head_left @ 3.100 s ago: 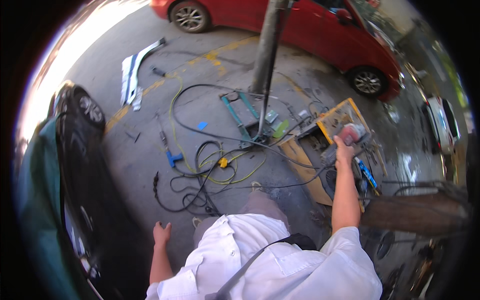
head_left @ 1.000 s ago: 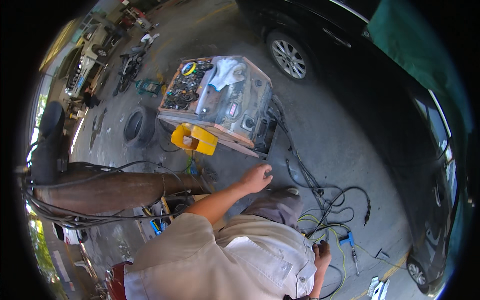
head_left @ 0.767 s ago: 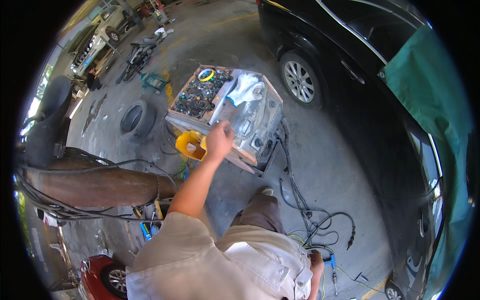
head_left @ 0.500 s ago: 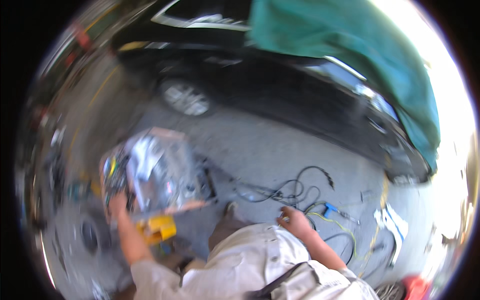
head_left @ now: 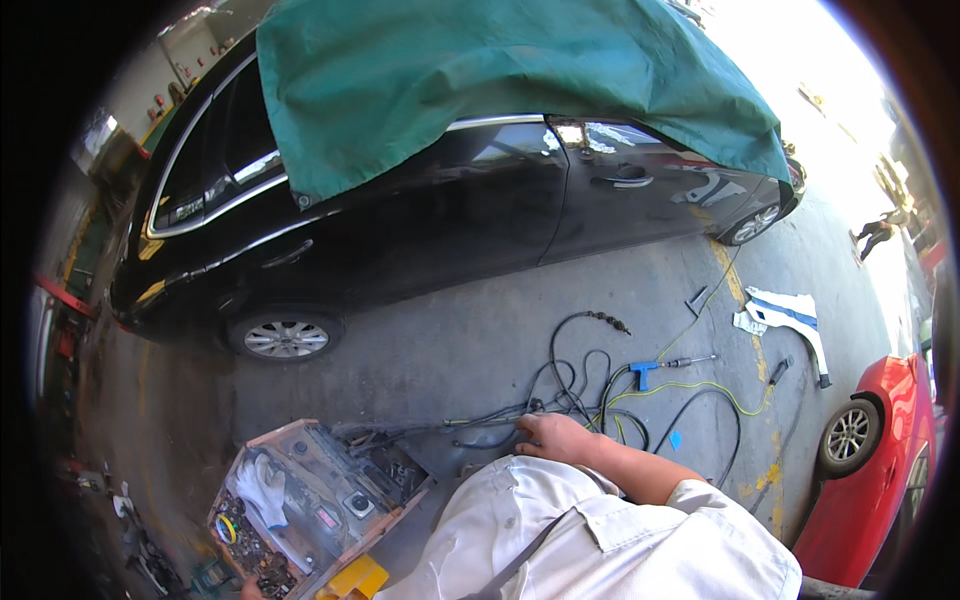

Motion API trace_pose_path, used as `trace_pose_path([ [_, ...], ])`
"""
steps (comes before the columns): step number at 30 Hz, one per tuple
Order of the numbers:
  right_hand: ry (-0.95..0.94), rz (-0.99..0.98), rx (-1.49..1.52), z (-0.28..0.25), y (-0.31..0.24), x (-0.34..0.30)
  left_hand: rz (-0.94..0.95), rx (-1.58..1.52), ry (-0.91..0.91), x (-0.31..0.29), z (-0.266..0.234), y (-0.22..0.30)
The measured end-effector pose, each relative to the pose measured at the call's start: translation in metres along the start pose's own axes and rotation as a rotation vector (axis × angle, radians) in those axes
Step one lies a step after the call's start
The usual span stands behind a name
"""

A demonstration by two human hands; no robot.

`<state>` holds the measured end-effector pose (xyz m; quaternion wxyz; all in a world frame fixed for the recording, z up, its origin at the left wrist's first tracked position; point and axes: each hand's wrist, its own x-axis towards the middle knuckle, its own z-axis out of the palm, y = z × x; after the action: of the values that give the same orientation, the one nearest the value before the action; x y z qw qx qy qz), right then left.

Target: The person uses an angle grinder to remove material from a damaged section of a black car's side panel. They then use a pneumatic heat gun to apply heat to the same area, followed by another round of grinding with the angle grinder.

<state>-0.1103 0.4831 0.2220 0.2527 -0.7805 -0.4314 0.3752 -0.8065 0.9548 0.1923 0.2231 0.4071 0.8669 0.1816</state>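
Observation:
My right hand [head_left: 553, 437] hovers in front of my light shirt, its fingers curled. Whether anything is inside them I cannot make out. Only a small part of my left hand [head_left: 252, 589] shows at the lower edge, beside the near corner of a wood-rimmed tool cart [head_left: 332, 520]; its fingers are hidden. The cart's side compartment holds many small metal parts [head_left: 262, 560] and a yellow tape roll [head_left: 226, 528]. White work gloves [head_left: 262, 490] lie on the cart top, and a yellow box [head_left: 355, 577] sits by its near edge.
A black car [head_left: 430, 235] under a green cover [head_left: 480, 80] stands ahead. Cables [head_left: 570, 380] and a blue-handled tool [head_left: 642, 372] lie on the floor. Farther right are a white-and-blue panel [head_left: 792, 312] and a red car [head_left: 865, 490].
The view has swung to the right and steadied, bringing the red car into fuller sight. The cart and my left hand now sit lower in the picture. My right hand stays near my front.

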Motion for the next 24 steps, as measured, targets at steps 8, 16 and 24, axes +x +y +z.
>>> trace_pose_path([
  [8,0.202,-0.061,0.225,-0.089,0.003,0.010,0.430,-0.479,-0.369,-0.240,0.018,0.207],
  [16,0.550,-0.473,0.221,-0.137,-0.040,0.023,0.617,-0.439,-1.498,-0.592,0.246,0.353],
  [24,0.907,0.047,0.106,-0.167,0.012,0.056,0.807,0.021,-1.881,-0.721,0.369,0.411],
])
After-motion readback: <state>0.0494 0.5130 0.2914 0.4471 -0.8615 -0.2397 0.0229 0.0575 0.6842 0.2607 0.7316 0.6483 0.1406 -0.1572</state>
